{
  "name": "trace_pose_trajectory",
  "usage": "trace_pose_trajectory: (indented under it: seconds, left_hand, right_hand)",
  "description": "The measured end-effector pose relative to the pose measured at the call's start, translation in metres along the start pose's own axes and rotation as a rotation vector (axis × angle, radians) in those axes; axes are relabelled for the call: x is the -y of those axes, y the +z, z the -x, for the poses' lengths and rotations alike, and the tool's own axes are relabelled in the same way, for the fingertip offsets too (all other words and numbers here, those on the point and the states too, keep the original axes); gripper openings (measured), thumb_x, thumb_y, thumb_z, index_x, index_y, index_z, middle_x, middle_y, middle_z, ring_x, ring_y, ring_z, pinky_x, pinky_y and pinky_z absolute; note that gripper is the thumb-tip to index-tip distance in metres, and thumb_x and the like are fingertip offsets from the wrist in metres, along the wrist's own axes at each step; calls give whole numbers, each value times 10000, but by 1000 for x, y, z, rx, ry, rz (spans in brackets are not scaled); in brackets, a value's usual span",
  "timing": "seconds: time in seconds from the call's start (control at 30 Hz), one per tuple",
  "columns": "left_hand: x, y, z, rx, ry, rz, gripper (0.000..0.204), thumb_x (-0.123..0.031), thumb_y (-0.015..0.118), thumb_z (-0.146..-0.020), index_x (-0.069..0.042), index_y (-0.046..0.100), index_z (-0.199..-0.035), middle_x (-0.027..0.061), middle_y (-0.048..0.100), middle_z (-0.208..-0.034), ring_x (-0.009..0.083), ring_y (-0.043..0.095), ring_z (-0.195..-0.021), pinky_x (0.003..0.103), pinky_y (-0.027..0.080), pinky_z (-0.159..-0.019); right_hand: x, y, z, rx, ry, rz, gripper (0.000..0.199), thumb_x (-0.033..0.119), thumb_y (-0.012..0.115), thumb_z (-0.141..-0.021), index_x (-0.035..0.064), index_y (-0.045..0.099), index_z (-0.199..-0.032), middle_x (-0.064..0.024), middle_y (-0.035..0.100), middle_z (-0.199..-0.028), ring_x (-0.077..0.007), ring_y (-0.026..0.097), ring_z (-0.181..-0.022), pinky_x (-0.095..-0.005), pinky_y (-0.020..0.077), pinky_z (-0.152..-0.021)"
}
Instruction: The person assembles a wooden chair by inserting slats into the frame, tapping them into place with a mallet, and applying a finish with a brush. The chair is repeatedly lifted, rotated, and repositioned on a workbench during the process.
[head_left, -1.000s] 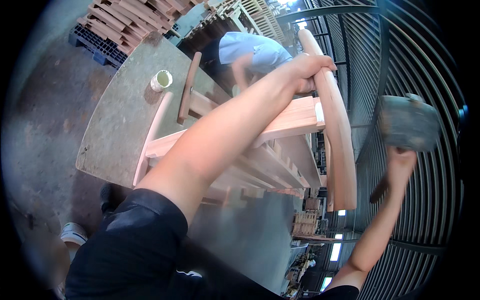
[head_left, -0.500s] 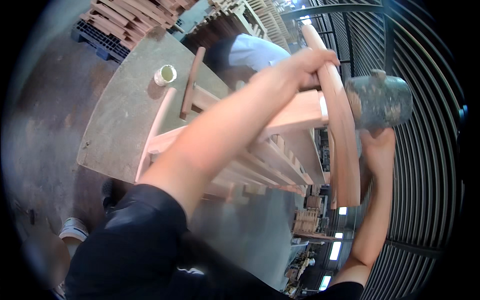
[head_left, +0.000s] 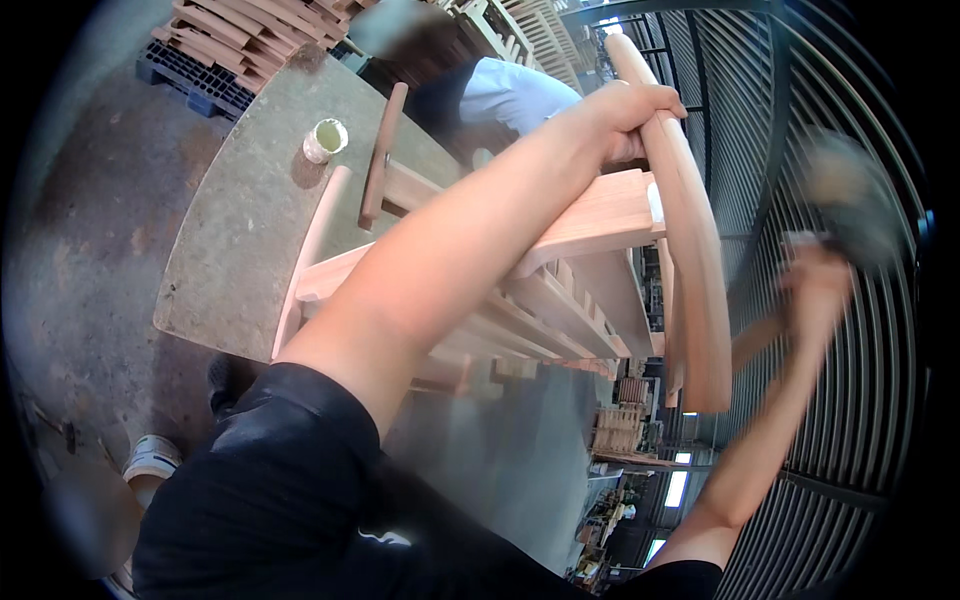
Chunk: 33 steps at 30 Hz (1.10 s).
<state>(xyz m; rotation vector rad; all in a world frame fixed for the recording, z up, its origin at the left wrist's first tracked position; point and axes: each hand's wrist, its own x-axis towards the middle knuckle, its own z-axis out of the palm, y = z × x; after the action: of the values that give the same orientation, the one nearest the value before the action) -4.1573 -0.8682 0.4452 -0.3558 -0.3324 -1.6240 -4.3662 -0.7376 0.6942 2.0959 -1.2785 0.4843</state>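
Note:
My left hand (head_left: 635,115) is closed around the upper part of a curved wooden chair leg or post (head_left: 690,240), which stands at the end of a wooden frame (head_left: 600,215). White glue or a white piece shows at the joint between rail and post. In my right hand (head_left: 820,285) is a mallet (head_left: 850,195) with a large dark, worn head, blurred by motion. The mallet is apart from the post, out to the right. Slats and further rails of the frame lie below my left forearm.
A grey worktable (head_left: 230,230) carries a small white cup (head_left: 325,141) and dark wooden part (head_left: 383,155). Another person in a light shirt (head_left: 520,95) bends beyond it. Stacked wood (head_left: 250,40) lies on a blue pallet (head_left: 195,80). A white bucket (head_left: 152,458) stands lower left.
The mallet in my right hand has swung away from the post, to the right. My left hand keeps its grip on the post, and the other person's head has come into view.

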Motion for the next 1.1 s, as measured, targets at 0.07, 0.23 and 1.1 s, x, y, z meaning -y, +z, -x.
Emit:
trace_pose_trajectory:
  seconds: [0.07, 0.23, 1.1]
  left_hand:
    - [-16, -2, 4, -35, -25, -42, 298, -49, 710, -825, 68, 529, -1030, 173, 649, -849, 298, 697, -745, 432, 632, -691]
    - [-13, -11, 5, -26, -6, -94, 308, -75, 705, -833, 56, 532, -1052, 194, 651, -871, 319, 693, -792, 484, 609, -763]
    - [-62, -101, 341, -915, 1041, -984, 165, -199, 608, -988, -55, 574, -915, 2, 529, -754, 105, 496, -619, 240, 429, -527]
  right_hand:
    - [101, 52, 45, 165, -174, -87, 242, 104, 673, -867, -83, 676, -1021, -100, 732, -816, -224, 684, -660, -343, 523, -624]
    - [95, 25, 56, 187, -42, -81, 265, 107, 687, -802, -101, 671, -965, -145, 711, -812, -215, 675, -736, -357, 514, -710]
    - [-258, 442, 675, 291, 1590, -1192, 130, 49, 727, -787, 4, 605, -775, -84, 609, -658, -184, 576, -507, -343, 438, -459]
